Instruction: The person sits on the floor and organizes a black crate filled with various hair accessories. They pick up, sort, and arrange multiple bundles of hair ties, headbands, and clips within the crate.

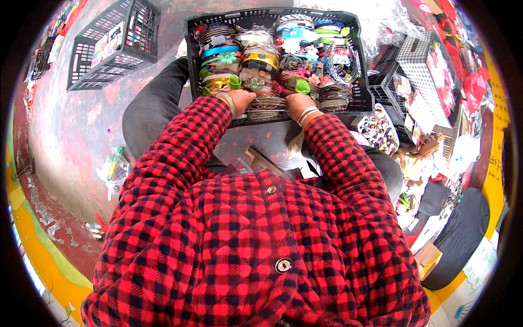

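Both my hands rest in the black crate (359, 65): left hand (241, 101) and right hand (299, 103) curled on banded hair-accessory bundles (265, 106) at its near edge. Grip unclear. Judged sorting; next calls for lifting one bundle cleanly.

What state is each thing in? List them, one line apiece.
Black crate: upright, packed with hairbands.
Hairbands: stacked in rows.
Left hand: resting on the front hairbands.
Right hand: resting on the front hairbands.
Second black crate: tilted, nearly empty.
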{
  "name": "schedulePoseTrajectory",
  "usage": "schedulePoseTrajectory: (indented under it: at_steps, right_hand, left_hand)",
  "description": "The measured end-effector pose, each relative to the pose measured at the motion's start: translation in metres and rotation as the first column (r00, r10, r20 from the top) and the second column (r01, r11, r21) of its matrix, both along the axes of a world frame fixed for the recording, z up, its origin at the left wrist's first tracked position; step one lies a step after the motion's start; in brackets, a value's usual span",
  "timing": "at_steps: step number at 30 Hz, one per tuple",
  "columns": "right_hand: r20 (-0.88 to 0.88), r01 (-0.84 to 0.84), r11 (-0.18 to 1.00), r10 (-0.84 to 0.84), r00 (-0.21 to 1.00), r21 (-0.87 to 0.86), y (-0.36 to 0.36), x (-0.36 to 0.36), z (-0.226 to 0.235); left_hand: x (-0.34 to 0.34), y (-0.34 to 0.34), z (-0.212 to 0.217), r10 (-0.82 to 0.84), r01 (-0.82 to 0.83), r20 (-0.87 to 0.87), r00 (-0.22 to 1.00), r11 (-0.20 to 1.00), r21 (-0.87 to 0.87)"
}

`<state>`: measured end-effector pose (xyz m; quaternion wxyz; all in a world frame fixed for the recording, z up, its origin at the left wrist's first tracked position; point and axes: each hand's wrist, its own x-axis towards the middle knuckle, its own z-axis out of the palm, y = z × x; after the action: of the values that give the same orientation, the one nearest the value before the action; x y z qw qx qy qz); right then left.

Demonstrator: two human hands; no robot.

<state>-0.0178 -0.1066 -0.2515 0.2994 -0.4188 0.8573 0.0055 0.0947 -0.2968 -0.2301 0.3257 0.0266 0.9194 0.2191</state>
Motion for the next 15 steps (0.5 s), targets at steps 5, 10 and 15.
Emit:
schedulePoseTrajectory:
  at_steps: [5, 10, 15]
  right_hand:
    - [0.052, -0.113, 0.993, 0.112, 0.992, 0.022, -0.002, 0.006, -0.002]
    - [0.051, -0.099, 0.995, 0.099, 0.994, -0.006, 0.005, 0.000, -0.025]
    - [0.026, -0.144, 0.989, 0.145, 0.989, -0.023, 0.004, -0.009, -0.044]
  left_hand:
    - [0.003, -0.001, 0.001, -0.120, 0.122, 0.060, 0.991, 0.992, -0.027]
    - [0.008, 0.017, -0.005, -0.222, 0.225, 0.077, 0.972, 0.974, -0.028]
    - [0.025, 0.023, -0.031, -0.156, 0.153, -0.096, 0.983, 0.988, -0.036]
